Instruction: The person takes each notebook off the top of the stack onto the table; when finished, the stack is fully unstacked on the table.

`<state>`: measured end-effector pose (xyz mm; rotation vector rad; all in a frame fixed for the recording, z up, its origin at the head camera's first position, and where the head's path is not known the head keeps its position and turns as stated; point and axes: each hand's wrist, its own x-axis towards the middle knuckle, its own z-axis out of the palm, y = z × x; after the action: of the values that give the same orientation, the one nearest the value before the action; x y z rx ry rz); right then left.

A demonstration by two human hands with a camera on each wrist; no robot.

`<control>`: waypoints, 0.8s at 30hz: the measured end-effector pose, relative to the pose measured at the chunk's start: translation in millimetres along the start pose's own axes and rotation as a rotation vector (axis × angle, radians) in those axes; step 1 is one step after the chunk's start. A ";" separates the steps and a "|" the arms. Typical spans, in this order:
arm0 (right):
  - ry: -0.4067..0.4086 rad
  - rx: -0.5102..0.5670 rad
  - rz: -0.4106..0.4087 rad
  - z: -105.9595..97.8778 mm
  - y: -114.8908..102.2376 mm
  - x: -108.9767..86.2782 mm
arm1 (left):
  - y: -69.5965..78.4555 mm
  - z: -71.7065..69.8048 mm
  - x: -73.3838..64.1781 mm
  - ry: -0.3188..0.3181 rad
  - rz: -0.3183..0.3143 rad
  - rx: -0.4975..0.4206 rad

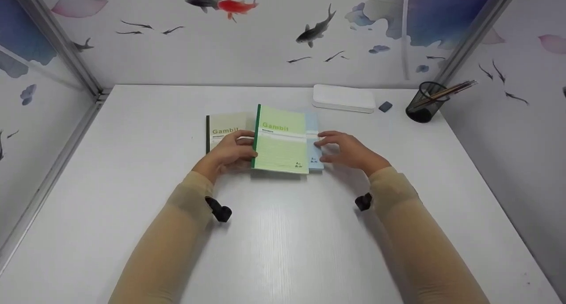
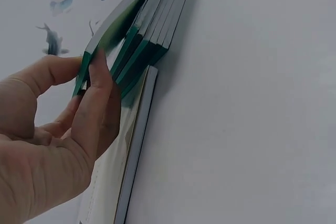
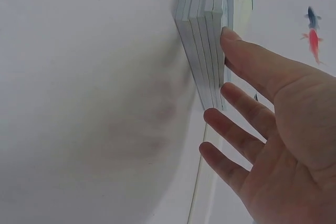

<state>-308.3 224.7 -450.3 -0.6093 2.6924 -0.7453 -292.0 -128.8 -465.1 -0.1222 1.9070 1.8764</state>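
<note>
Head and wrist views of a person's two hands at a white bench [image 1: 274, 242], with notebooks between them. The left hand [image 1: 227, 150] pinches the green spine of the green notebook [image 1: 281, 140], thumb and fingers closed on its edge; in the left wrist view this notebook stands tilted, with a gap at the spine between it and the stack [image 3: 202, 40] below. The right hand [image 1: 347, 151] is spread, its fingers apart and gripping nothing; its thumb touches the stack's right edge, where the blue notebook [image 1: 313, 122] shows from beneath the green one. The stack rests on the bench near its middle. To its left lies the cream notebook [image 1: 227, 121], dark-spined and partly covered by the left hand; whether the stack overlaps it cannot be told.

Containers occupy the far side of the bench. At the far right corner, the black mesh cup [image 1: 420, 113] holds a bundle of thin sticks [image 1: 457, 89], pencils or brushes, which lean out over its rim to the right. Left of the cup, the white case [image 1: 344, 98] lies flat with its top closed; its contents are hidden. The dark block [image 1: 385, 106] lies between case and cup, just beside the case. Behind, the wall [image 1: 265, 51] bears painted fish.
</note>
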 end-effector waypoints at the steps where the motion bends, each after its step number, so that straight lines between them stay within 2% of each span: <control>1: 0.001 -0.002 0.000 0.0 0.2 0.2 | -0.2 -2.5 -1.4 0.001 0.010 -0.004; 5: -0.001 0.013 0.015 0.5 1.5 0.3 | 0.6 -15.2 -9.4 0.015 0.041 -0.021; 9: -0.004 0.029 0.028 0.8 2.1 0.1 | 1.5 -34.7 -19.6 0.040 0.069 -0.033; 18: -0.004 0.043 0.006 0.9 3.5 -0.3 | -3.4 -93.2 -47.9 0.145 0.081 -0.074; 24: 0.003 0.056 0.010 2.8 4.9 -0.2 | -3.9 -130.0 -68.7 0.183 0.071 -0.091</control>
<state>-308.7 227.5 -455.2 -0.5814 2.6656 -0.8171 -263.0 -271.9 -447.3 -0.2664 1.9676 2.0626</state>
